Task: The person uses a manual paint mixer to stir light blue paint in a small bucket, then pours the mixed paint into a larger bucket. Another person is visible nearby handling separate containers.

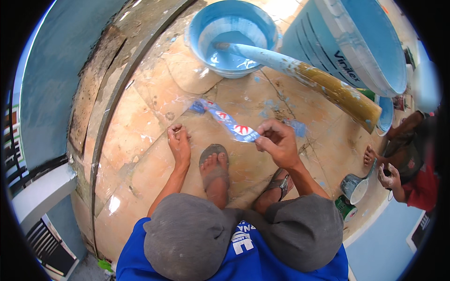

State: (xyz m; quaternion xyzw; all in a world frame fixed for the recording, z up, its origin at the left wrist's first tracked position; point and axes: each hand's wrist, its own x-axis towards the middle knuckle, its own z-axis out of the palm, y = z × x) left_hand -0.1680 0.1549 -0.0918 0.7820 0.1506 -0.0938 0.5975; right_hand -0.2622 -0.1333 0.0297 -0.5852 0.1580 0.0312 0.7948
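A long strip of blue plastic wrapper with red and white print is pinched at its near end between the thumb and fingers of my right hand. From there it stretches away to the left, down to a crumpled dark blue end. My left hand is lower to the left, apart from the strip, its fingers curled in. What those fingers hold, if anything, I cannot make out. Farther off, a blue bucket contains light blue paint. A paint-smeared pole leans with one end in that bucket.
A large, tilted pale blue paint pail stands at the far right. Crumpled blue plastic lies on the stained tiles. At right are a dark dipper, a green can and another person's whitened hand.
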